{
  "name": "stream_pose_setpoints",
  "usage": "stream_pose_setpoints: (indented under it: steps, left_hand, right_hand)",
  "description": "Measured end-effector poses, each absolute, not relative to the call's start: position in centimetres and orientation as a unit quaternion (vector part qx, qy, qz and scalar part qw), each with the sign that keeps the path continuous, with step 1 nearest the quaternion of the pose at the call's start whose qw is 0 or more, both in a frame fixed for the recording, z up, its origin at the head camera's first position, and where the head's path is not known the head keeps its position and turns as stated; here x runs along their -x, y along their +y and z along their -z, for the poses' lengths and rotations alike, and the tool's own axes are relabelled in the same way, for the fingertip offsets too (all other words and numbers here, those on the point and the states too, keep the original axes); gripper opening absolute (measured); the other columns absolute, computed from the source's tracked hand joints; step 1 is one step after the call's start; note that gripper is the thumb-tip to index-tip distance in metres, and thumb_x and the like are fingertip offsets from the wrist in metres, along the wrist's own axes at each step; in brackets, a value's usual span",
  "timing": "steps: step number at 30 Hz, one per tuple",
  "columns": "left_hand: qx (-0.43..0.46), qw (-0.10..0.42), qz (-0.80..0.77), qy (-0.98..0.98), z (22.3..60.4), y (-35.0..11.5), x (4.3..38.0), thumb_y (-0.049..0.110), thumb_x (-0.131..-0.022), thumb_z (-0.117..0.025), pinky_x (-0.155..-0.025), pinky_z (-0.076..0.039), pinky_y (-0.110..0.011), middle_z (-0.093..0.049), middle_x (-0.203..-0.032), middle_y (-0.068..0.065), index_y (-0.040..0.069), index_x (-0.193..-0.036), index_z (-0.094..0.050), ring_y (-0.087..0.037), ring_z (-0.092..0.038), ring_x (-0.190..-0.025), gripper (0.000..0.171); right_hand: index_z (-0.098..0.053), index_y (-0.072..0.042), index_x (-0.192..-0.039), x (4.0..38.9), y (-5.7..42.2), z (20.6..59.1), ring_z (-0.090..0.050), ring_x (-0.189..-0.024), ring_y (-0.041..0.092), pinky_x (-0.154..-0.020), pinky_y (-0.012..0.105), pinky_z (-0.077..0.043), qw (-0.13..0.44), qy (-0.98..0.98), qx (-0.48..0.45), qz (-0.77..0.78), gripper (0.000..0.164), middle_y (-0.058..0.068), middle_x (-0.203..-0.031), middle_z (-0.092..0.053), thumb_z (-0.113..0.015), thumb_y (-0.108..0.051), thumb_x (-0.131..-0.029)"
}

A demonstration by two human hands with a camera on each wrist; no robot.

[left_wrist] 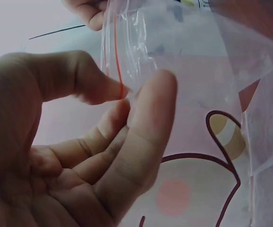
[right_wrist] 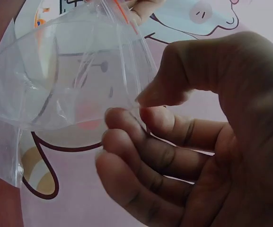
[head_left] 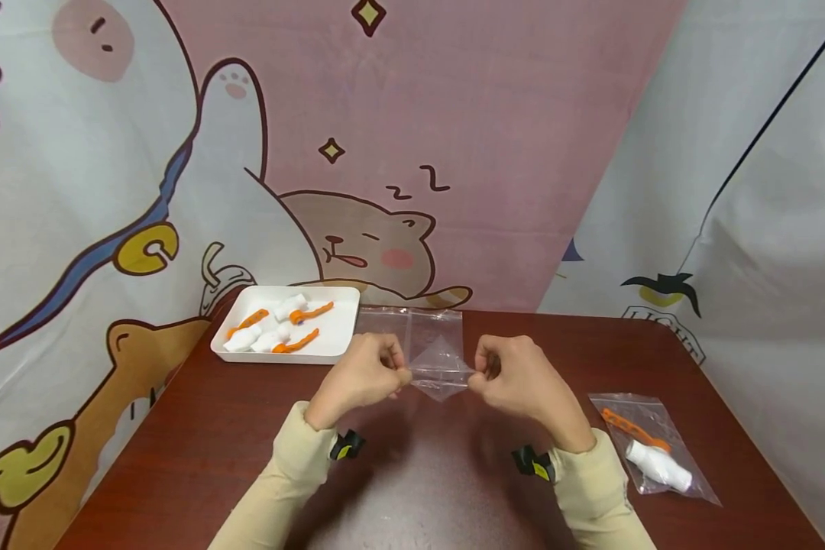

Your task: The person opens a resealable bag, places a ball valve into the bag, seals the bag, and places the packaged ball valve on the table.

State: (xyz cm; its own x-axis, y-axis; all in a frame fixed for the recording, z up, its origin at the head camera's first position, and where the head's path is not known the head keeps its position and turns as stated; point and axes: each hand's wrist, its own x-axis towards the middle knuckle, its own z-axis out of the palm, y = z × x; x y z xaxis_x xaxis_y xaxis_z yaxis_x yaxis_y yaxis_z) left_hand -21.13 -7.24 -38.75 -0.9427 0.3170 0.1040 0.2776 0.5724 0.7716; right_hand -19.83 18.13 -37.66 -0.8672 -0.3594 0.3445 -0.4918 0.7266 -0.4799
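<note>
Between my two hands is a clear plastic zip bag (head_left: 442,374), pulled taut over the table. My left hand (head_left: 364,370) pinches one end of its mouth between thumb and fingers. At the other end, my right hand (head_left: 525,378) pinches the edge in the same way. A red zip strip (left_wrist: 118,56) runs along the mouth in the left wrist view. The bag's body (right_wrist: 74,90) hangs away from the fingers, and I see nothing inside it. Farther back, more clear plastic (head_left: 447,325) lies flat on the table, partly behind the held bag.
A white tray (head_left: 342,325) at back left holds several white rolls (head_left: 271,338) and orange strips (head_left: 297,341). At right lies a filled zip bag (head_left: 649,412) with an orange strip (head_left: 634,429) and white roll (head_left: 660,464). A printed cloth (head_left: 495,153) hangs behind the brown table (head_left: 213,428).
</note>
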Motion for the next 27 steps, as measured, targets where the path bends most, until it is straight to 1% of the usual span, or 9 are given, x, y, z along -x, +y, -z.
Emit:
stream_pose_setpoints:
  steps: [3,6,9,11,15,17,21,23,27]
  left_hand:
    - [-0.159,0.013,-0.42,0.893,38.5,-7.3,21.0,0.009,-0.08,-0.071,-0.054,-0.051,-0.028,-0.065,-0.058,0.003,0.013,-0.073,-0.063,-0.009,-0.064,-0.047,0.011]
    - [-0.166,-0.004,-0.413,0.896,38.3,-7.2,20.8,0.01,-0.079,-0.071,-0.054,-0.049,-0.026,-0.065,-0.059,0.005,0.013,-0.075,-0.064,-0.007,-0.062,-0.049,0.009]
    - [-0.185,-0.031,-0.41,0.892,38.2,-7.2,20.8,0.008,-0.078,-0.07,-0.056,-0.049,-0.025,-0.066,-0.063,0.006,0.015,-0.077,-0.067,-0.006,-0.061,-0.055,0.007]
    - [-0.194,-0.045,-0.415,0.888,38.2,-7.2,20.8,0.006,-0.077,-0.069,-0.058,-0.05,-0.024,-0.067,-0.066,0.006,0.015,-0.08,-0.069,-0.005,-0.061,-0.058,0.009]
    - [-0.2,-0.047,-0.439,0.875,38.4,-7.2,20.8,0.004,-0.081,-0.067,-0.056,-0.053,-0.025,-0.07,-0.069,0.003,0.011,-0.086,-0.072,-0.005,-0.064,-0.054,0.01]
    - [-0.2,-0.037,-0.457,0.866,38.5,-7.0,20.7,0.005,-0.083,-0.066,-0.055,-0.055,-0.026,-0.072,-0.071,-0.002,0.01,-0.088,-0.072,-0.01,-0.067,-0.053,0.01]
    - [-0.2,-0.025,-0.484,0.852,38.7,-6.4,20.6,0.005,-0.086,-0.065,-0.053,-0.057,-0.03,-0.073,-0.071,-0.007,0.011,-0.087,-0.072,-0.016,-0.069,-0.055,0.01]
    - [-0.201,-0.022,-0.491,0.847,38.7,-6.2,20.6,0.004,-0.087,-0.065,-0.052,-0.057,-0.03,-0.072,-0.069,-0.006,0.011,-0.087,-0.073,-0.021,-0.07,-0.056,0.01]
    - [-0.197,-0.028,-0.491,0.848,38.6,-6.2,20.5,0.004,-0.087,-0.064,-0.052,-0.057,-0.03,-0.071,-0.068,-0.002,0.012,-0.085,-0.073,-0.022,-0.071,-0.056,0.012]
  right_hand:
    - [-0.055,-0.02,-0.07,19.7,18.0,37.5,-0.045,-0.051,0.002,-0.05,0.022,-0.039,0.104,-0.925,-0.232,-0.282,0.02,-0.012,-0.057,-0.05,-0.069,-0.007,-0.071]
    - [-0.055,-0.02,-0.071,19.5,18.0,37.3,-0.045,-0.051,0.003,-0.05,0.022,-0.039,0.098,-0.926,-0.231,-0.281,0.02,-0.012,-0.057,-0.05,-0.069,-0.007,-0.071]
    - [-0.058,-0.019,-0.074,19.6,18.1,37.4,-0.048,-0.054,0.002,-0.052,0.022,-0.042,0.099,-0.924,-0.235,-0.285,0.017,-0.012,-0.06,-0.054,-0.069,-0.007,-0.071]
    - [-0.061,-0.016,-0.078,19.7,18.1,37.5,-0.051,-0.057,0.002,-0.055,0.022,-0.044,0.098,-0.921,-0.243,-0.288,0.014,-0.011,-0.063,-0.057,-0.068,-0.006,-0.072]
    - [-0.066,-0.015,-0.087,19.9,18.1,37.7,-0.055,-0.061,0.002,-0.059,0.023,-0.047,0.099,-0.919,-0.244,-0.292,0.016,-0.011,-0.068,-0.062,-0.068,-0.006,-0.074]
    - [-0.067,-0.017,-0.089,19.9,18.0,37.7,-0.056,-0.062,0.002,-0.059,0.022,-0.047,0.097,-0.921,-0.236,-0.294,0.016,-0.011,-0.07,-0.062,-0.069,-0.008,-0.076]
    - [-0.067,-0.017,-0.09,20.1,17.4,37.9,-0.057,-0.062,0.003,-0.06,0.022,-0.048,0.088,-0.923,-0.218,-0.303,0.012,-0.011,-0.071,-0.063,-0.073,-0.015,-0.08]
    - [-0.067,-0.016,-0.09,20.2,17.2,38.0,-0.057,-0.062,0.003,-0.06,0.022,-0.048,0.086,-0.922,-0.218,-0.309,0.012,-0.01,-0.072,-0.064,-0.076,-0.017,-0.082]
    - [-0.07,-0.016,-0.092,20.4,17.6,37.9,-0.058,-0.063,0.005,-0.06,0.023,-0.049,0.091,-0.914,-0.216,-0.33,0.011,-0.008,-0.073,-0.064,-0.075,-0.012,-0.083]
